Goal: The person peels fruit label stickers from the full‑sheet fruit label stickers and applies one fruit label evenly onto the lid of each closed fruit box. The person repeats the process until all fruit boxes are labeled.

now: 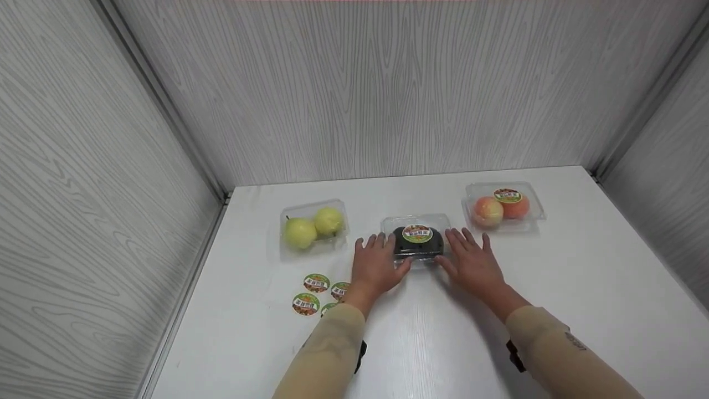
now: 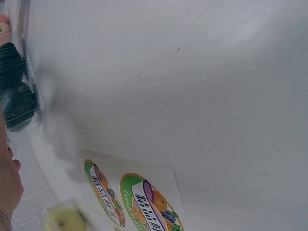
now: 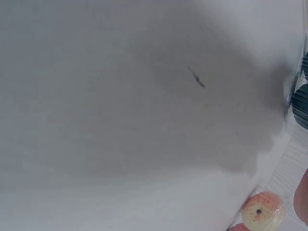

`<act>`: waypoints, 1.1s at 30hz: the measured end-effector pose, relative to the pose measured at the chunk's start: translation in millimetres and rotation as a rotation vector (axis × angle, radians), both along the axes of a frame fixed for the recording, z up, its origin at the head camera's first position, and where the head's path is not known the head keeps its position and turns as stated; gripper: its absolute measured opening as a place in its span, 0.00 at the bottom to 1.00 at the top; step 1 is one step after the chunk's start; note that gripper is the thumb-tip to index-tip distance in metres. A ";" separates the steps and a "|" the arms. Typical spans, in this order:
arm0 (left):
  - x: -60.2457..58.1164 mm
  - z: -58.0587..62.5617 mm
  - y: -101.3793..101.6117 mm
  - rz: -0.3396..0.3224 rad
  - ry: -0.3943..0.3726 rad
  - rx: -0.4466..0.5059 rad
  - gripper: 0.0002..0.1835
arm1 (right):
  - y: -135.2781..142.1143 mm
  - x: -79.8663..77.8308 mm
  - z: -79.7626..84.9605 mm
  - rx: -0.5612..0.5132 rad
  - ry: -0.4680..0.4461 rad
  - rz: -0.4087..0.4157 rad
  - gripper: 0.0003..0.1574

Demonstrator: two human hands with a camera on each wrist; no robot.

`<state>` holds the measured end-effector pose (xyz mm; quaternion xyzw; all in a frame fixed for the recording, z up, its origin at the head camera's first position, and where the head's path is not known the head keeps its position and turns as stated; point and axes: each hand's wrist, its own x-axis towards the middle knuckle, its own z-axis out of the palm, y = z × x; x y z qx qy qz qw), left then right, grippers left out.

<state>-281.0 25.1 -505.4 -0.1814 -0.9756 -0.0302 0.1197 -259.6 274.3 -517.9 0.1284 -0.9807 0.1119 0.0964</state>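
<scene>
A clear plastic clamshell box point(image 1: 437, 220) stands between my two hands in the head view. Inside are dark green, ridged fruits or vegetables point(image 2: 18, 103), whose kind is not plain. A round fruit-print sticker point(image 1: 417, 234) lies on the lid. My left hand point(image 1: 378, 266) is at the box's left side, fingers extended and thumb pointing in along the front edge. On the right side my right hand point(image 1: 475, 266) mirrors it, fingertips right at the box wall and thumb near its front corner. Neither hand curls round the box.
Back left, a clear box point(image 1: 339, 204) holds two yellow-green pears point(image 1: 300, 233) and bears no sticker. At the back right, another box point(image 1: 534, 213) with peach-like fruit point(image 1: 488, 211) has a sticker on top. Several round stickers point(image 1: 316, 282) lie left of my left forearm. Panels enclose the white table point(image 1: 421, 343).
</scene>
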 end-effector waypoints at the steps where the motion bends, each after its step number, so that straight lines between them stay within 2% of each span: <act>1: -0.9 0.1 0.4 0.000 0.007 0.001 0.41 | 0.5 -1.5 0.6 0.010 0.000 0.000 0.49; 6: -6.4 0.6 2.4 0.003 0.023 -0.002 0.41 | 3.1 -8.9 3.3 0.048 -0.007 0.003 0.49; 15: -15.4 3.4 6.6 0.007 -0.028 -0.026 0.43 | 6.9 -19.2 4.8 0.058 -0.013 0.006 0.49; 22: -25.4 4.3 11.7 0.000 -0.020 -0.030 0.42 | 11.5 -28.9 3.4 0.070 -0.021 0.006 0.49; 33: -40.9 4.6 21.0 0.013 -0.047 -0.039 0.42 | 17.6 -40.6 5.9 0.091 -0.016 0.000 0.48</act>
